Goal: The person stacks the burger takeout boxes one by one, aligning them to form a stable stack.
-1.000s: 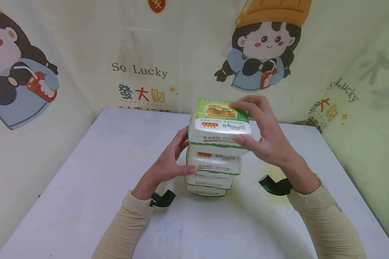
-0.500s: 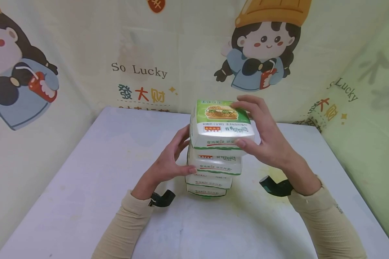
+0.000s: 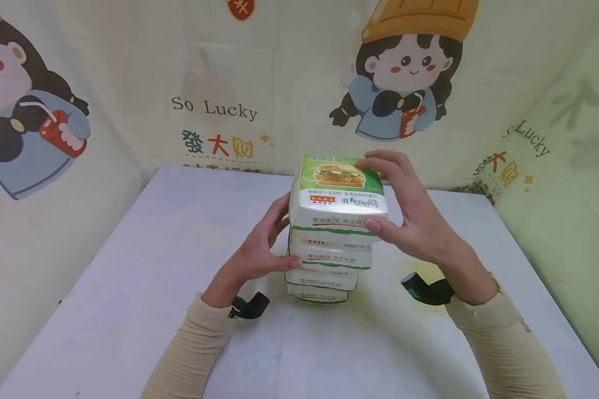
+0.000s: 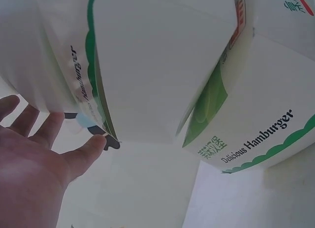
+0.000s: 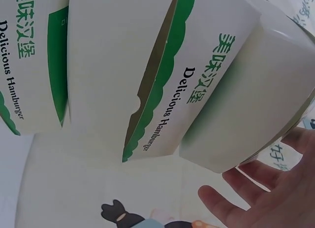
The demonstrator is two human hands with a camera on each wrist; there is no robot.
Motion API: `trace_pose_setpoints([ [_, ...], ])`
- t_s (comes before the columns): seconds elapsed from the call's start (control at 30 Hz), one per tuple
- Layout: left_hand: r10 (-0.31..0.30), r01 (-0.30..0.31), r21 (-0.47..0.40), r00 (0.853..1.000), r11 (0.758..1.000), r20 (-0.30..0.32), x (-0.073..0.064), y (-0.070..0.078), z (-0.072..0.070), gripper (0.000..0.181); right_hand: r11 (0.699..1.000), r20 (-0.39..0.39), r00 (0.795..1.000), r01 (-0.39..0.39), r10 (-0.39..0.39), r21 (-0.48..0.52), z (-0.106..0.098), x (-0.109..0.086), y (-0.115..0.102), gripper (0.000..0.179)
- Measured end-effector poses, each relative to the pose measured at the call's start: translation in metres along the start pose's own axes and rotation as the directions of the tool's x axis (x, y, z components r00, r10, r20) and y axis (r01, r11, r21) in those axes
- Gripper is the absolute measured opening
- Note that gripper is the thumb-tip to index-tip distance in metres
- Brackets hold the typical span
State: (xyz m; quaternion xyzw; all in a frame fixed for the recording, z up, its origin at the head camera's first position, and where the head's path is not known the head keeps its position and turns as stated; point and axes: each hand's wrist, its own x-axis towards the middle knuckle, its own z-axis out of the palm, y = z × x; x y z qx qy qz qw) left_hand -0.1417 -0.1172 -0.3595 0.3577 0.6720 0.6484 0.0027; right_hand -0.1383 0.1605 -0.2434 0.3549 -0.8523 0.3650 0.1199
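Several white and green paper hamburger boxes stand in one stack on the table. My right hand [image 3: 419, 216] grips the top hamburger box [image 3: 339, 191] by its right side, thumb on the front, fingers over the far edge. That box sits over the second box [image 3: 334, 256], whose upper front it partly covers. My left hand [image 3: 254, 249] holds the stack's left side, thumb at the second box's lower front corner; its fingertips are hidden behind the boxes. In the left wrist view, the left hand [image 4: 39, 169] touches the boxes. The right wrist view shows the right hand [image 5: 270, 188] at the uppermost box [image 5: 246, 90].
Lower boxes [image 3: 321, 280] bear the stack on the white table [image 3: 155, 266]. A printed cloth [image 3: 289, 83] hangs behind and at both sides. Black wrist-worn pieces [image 3: 426, 291] jut inward from each cuff.
The top box has come down slightly with my right hand and covers more of the box below; it shifted right, then back left. My left hand has hardly moved.
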Motion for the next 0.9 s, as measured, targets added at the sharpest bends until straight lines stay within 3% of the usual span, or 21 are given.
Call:
trace_pose_setpoints([
  [0.5, 0.02, -0.02, 0.015, 1.0, 1.0, -0.002, 0.0, 0.0, -0.002, 0.106, 0.999, 0.0, 1.0, -0.005, 0.005, 0.045, -0.001, -0.004, -0.001, 0.072],
  [0.67, 0.048, -0.046, 0.035, 0.998, 0.998, -0.046, 0.0, 0.006, -0.009, 0.107, 0.994, -0.032, 0.999, 0.003, 0.001, 0.108, -0.003, -0.006, 0.002, 0.066],
  [0.8, 0.025, -0.017, 0.077, 0.994, 0.997, -0.103, -0.002, 0.012, -0.016, 0.102, 0.979, -0.078, 0.996, -0.035, 0.052, 0.2, -0.006, -0.01, 0.007, 0.079],
  [0.9, 0.0, 0.016, 0.129, 0.992, 0.992, -0.128, -0.004, 0.014, -0.023, 0.097, 0.953, -0.096, 0.987, -0.096, 0.129, 0.287, -0.008, -0.016, 0.012, 0.079],
])
